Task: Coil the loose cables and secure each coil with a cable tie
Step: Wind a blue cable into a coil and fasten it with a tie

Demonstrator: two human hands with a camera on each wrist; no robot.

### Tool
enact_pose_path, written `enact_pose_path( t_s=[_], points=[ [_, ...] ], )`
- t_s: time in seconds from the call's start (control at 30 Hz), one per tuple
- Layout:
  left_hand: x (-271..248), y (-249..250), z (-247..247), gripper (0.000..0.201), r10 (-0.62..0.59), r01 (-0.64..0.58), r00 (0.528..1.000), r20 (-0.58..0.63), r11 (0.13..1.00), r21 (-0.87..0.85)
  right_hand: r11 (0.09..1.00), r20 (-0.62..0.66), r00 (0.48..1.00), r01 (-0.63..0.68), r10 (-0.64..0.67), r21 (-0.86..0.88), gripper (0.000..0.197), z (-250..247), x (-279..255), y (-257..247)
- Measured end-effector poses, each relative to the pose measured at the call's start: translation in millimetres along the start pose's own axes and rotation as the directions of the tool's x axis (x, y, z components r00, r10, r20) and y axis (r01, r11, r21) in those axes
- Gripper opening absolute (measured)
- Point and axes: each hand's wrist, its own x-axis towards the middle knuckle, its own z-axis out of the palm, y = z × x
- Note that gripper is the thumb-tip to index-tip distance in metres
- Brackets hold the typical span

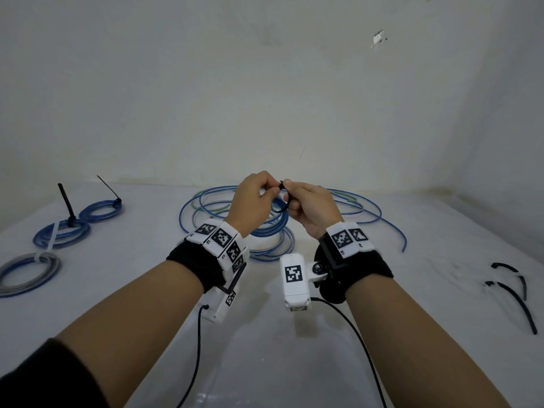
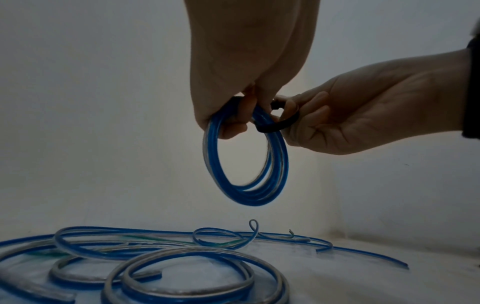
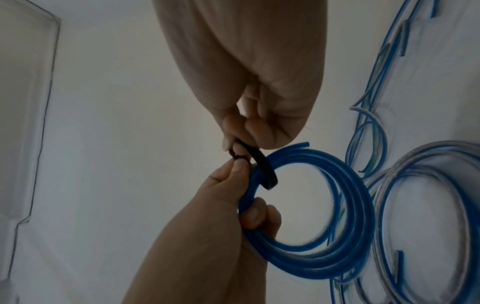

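Observation:
My left hand (image 1: 269, 189) holds a small blue cable coil (image 2: 246, 185) up off the table, fingers curled through its top. A black cable tie (image 2: 280, 125) is looped round the coil's upper strands. My right hand (image 1: 291, 197) pinches the tie (image 3: 262, 166) just beside the coil (image 3: 324, 216). The thumb and forefinger of the left hand (image 3: 233, 170) meet the tie's end against the right hand (image 3: 246, 127). In the head view the coil is mostly hidden behind both hands, and only the tie (image 1: 284, 201) shows between them.
Loose blue and clear cables (image 1: 368, 213) sprawl on the white table (image 1: 265, 348) under and behind the hands. Three tied coils (image 1: 100, 212) (image 1: 61, 235) (image 1: 28, 272) lie at the left. Spare black ties (image 1: 512, 293) lie at the right. A wall stands close behind.

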Motion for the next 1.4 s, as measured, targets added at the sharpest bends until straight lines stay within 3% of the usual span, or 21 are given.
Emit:
enact_pose_path(
  t_s=[0.27, 0.37, 0.5, 0.7, 0.97, 1.17, 1.4],
  points=[
    [-2.9, 0.7, -1.7, 0.009, -0.053, 0.052, 0.998, 0.03, 0.998, 0.032, 0.995, 0.018, 0.995, -0.099, 0.1, -0.029, 0.015, 0.2, 6.2, -9.8],
    [-2.9, 1.9, -1.5, 0.01, -0.017, 0.012, 0.996, 0.089, 0.998, 0.06, 0.99, -0.034, 0.989, -0.143, 0.143, -0.008, 0.021, 0.1, 11.0, -11.9],
    [-4.0, 5.1, -0.9, 0.009, 0.003, -0.011, 0.993, 0.119, 0.998, 0.066, 0.998, -0.166, 0.984, -0.058, 0.061, 0.028, 0.024, -2.8, 15.5, -16.2],
    [-0.5, 5.3, -4.0, 0.007, -0.105, 0.107, 0.992, 0.075, 0.994, -0.019, 0.988, 0.026, 1.0, 0.015, -0.011, -0.154, 0.014, -0.8, 6.7, -12.2],
    [-0.6, 11.3, -14.5, 0.01, -0.163, 0.169, 0.984, 0.078, 0.982, -0.081, 0.946, -0.027, 0.995, 0.08, -0.093, -0.314, 0.013, 3.0, 9.8, -14.1],
    [-1.0, 10.7, -17.1, 0.009, -0.199, 0.204, 0.978, 0.055, 0.974, -0.101, 0.932, -0.021, 0.984, 0.16, -0.176, -0.324, 0.008, 13.3, 14.3, -13.9],
    [-2.1, 11.6, -22.9, 0.016, -0.166, 0.173, 0.984, 0.068, 0.977, -0.122, 0.896, -0.113, 0.971, 0.144, -0.21, -0.42, 0.008, 18.8, 24.2, -8.3]
  ],
)
